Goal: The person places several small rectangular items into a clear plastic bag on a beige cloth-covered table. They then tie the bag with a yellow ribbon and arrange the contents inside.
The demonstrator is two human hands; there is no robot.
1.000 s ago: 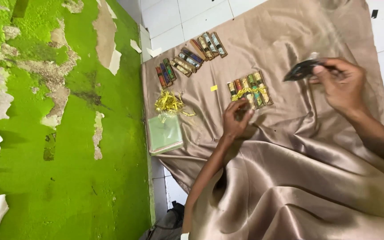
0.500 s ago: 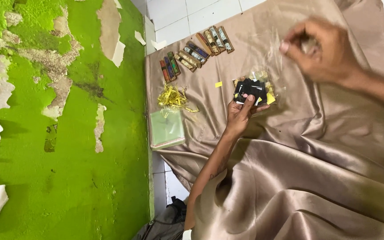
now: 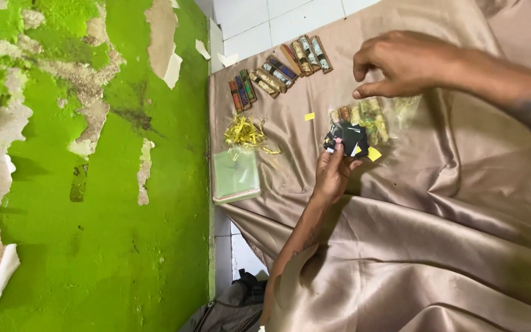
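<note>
Head view: black card point(image 3: 346, 134) against clear bag point(image 3: 379, 117).

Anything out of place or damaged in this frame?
The green wall is damaged: its paint has peeled off in large patches, and flakes lie on the white floor tiles by the cloth. A tiny yellow scrap lies alone on the tan cloth. The small boxes sit in tidy groups.
</note>
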